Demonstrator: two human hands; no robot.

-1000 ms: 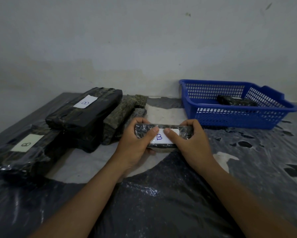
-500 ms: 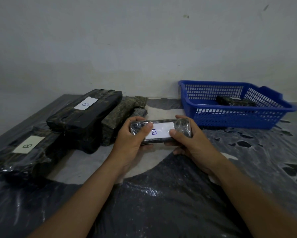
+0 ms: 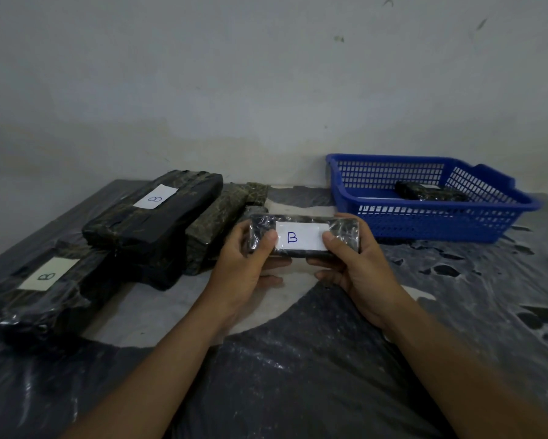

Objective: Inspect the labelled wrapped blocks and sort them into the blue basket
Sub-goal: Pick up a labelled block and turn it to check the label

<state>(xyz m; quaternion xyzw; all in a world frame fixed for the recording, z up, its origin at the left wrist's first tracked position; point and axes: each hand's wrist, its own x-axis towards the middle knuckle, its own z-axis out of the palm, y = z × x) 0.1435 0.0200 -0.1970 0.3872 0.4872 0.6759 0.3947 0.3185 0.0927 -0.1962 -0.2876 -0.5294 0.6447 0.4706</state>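
Observation:
A small dark wrapped block (image 3: 345, 231) with a white label marked B is lifted off the table at the centre, its label facing me. My left hand (image 3: 245, 264) grips its left end and my right hand (image 3: 358, 267) grips its right end, thumbs on the label side. The blue basket (image 3: 424, 224) stands behind and to the right of the held block, with one dark wrapped block (image 3: 424, 191) lying in it.
To the left lie a large B-labelled block (image 3: 152, 217), another large B-labelled block (image 3: 35, 296) nearer me, and greenish wrapped blocks (image 3: 222, 213) between them and my hands. Dark plastic sheeting (image 3: 298, 375) covers the table. A grey wall rises close behind.
Both hands have raised the small block and tilted it, so its B label now faces me more squarely. The other blocks and the basket have stayed put.

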